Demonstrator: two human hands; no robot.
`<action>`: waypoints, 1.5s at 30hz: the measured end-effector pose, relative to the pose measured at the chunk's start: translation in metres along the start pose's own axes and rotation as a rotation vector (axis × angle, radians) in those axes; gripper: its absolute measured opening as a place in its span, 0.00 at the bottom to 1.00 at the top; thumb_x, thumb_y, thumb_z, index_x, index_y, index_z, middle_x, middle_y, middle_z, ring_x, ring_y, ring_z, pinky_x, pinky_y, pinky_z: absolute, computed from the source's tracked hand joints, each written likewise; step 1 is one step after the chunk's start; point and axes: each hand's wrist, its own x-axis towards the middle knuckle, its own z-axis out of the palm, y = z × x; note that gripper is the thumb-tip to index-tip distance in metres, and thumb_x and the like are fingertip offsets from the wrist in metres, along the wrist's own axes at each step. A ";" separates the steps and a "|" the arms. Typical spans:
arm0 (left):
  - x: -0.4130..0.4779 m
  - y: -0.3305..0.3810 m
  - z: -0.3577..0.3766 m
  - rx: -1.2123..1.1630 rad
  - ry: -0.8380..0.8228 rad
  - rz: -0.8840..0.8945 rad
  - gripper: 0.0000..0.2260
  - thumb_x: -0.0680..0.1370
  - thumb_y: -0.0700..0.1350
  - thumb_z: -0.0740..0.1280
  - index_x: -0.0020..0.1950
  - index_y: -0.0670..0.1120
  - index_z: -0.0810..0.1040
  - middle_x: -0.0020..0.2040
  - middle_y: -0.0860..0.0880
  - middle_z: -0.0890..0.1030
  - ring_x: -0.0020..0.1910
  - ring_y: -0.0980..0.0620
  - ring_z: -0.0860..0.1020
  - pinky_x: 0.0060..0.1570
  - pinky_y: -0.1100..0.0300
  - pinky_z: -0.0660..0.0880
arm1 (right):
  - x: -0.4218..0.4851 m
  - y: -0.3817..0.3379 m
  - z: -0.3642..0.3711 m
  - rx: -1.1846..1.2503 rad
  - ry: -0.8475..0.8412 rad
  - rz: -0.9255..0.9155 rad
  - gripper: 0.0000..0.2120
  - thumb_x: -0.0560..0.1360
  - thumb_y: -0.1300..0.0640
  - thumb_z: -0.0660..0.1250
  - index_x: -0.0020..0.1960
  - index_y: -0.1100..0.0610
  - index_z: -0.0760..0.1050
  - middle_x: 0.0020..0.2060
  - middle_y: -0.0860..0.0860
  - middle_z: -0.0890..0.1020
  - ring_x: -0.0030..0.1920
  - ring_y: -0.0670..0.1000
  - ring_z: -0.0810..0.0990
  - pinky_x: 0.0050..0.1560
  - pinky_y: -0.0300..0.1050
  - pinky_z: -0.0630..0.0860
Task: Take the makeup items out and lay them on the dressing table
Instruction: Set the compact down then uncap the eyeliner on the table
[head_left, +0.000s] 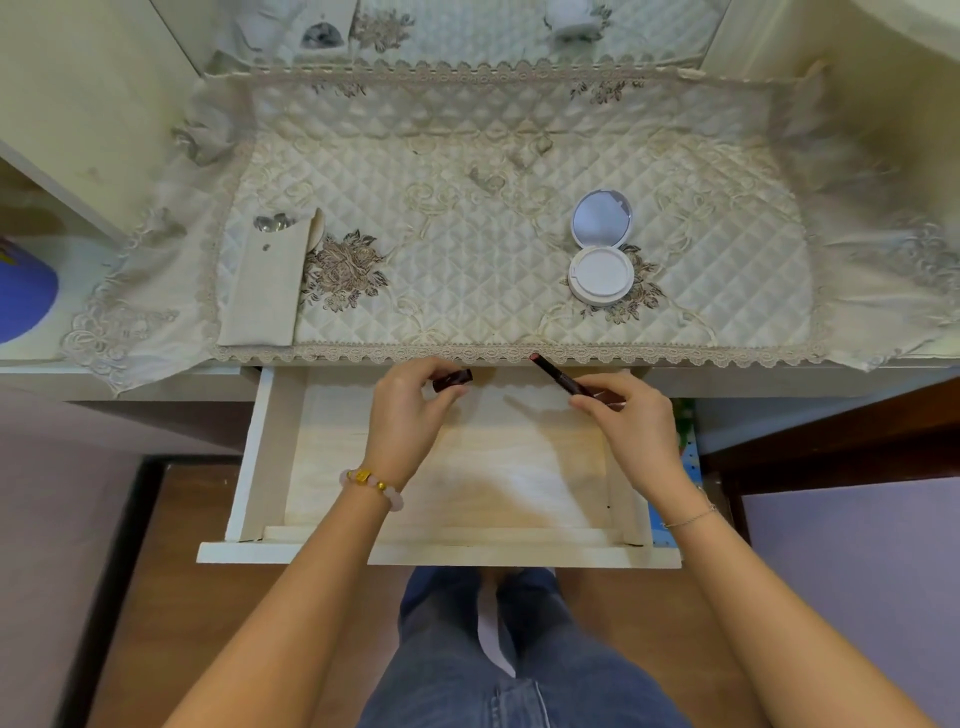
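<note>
Head view: left hand (410, 410) pinches the dark cap (453, 379); right hand (626, 415) grips the lipstick (558, 375), tip exposed, both over the open drawer (260, 457). Prob. held apart w/ cap just off, to check the shade or recap before laying it on the table (467, 249). Compact (601, 247) lies open on the cloth; pouch (270, 280) at left. No brand or writing legible.

Soft even light, sharp centre, fisheye-bent edges.

Home bedroom: dressing table (675, 384) w/ quilted lace cloth (467, 249), mirror (467, 31).
</note>
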 end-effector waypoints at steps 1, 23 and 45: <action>0.001 0.003 0.003 -0.019 0.002 -0.030 0.06 0.71 0.43 0.72 0.48 0.47 0.82 0.43 0.53 0.81 0.46 0.55 0.76 0.47 0.69 0.70 | 0.001 0.000 0.000 0.011 -0.002 0.016 0.10 0.70 0.57 0.72 0.51 0.56 0.81 0.43 0.50 0.82 0.43 0.46 0.78 0.45 0.35 0.72; 0.070 0.022 0.035 -0.280 0.034 -0.285 0.05 0.72 0.39 0.69 0.47 0.46 0.78 0.41 0.50 0.78 0.41 0.52 0.79 0.38 0.69 0.74 | 0.067 -0.025 0.017 0.193 0.040 0.232 0.16 0.70 0.63 0.69 0.58 0.56 0.79 0.39 0.44 0.80 0.41 0.43 0.78 0.47 0.40 0.77; 0.143 0.008 0.061 -0.102 -0.027 -0.219 0.05 0.72 0.41 0.70 0.46 0.42 0.78 0.41 0.46 0.81 0.39 0.52 0.77 0.41 0.56 0.76 | 0.120 -0.049 0.080 -0.061 0.271 0.277 0.09 0.72 0.54 0.69 0.51 0.51 0.81 0.42 0.49 0.83 0.44 0.48 0.80 0.43 0.44 0.73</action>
